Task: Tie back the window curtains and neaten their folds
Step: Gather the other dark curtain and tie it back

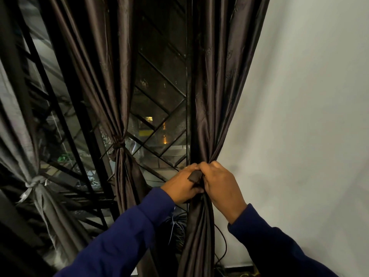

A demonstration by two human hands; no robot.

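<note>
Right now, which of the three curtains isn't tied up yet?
The dark curtain by the white wall: both hands, left hand and right hand, grip it. The middle curtain and the grey curtain already have knots.

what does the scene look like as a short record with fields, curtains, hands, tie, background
right curtain: gathered at the waist, held by both hands
left hand: grips the bunched curtain, a dark tie strip over its fingers
right hand: grips the gather beside the left hand
middle curtain: already tied with a dark knot
far left curtain: tied with a pale band
background: window grille, white wall, cables near the floor
</note>
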